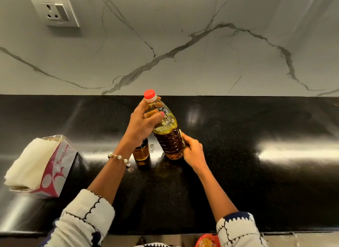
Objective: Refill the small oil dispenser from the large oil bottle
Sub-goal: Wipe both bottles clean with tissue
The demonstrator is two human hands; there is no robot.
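Observation:
The large oil bottle (167, 134), clear plastic with amber oil and a red cap, stands slightly tilted on the black counter (238, 173). My left hand (141, 123) grips its neck and shoulder just below the cap. My right hand (192, 151) holds its lower body from the right. The small oil dispenser (141, 152), a short glass bottle partly filled with amber oil, stands just left of the large bottle; its top is hidden behind my left wrist.
An opened pack of white paper napkins (36, 166) lies at the counter's left. A marble wall with a socket plate (55, 11) rises behind. A red-rimmed thing (207, 241) shows below the counter's front edge.

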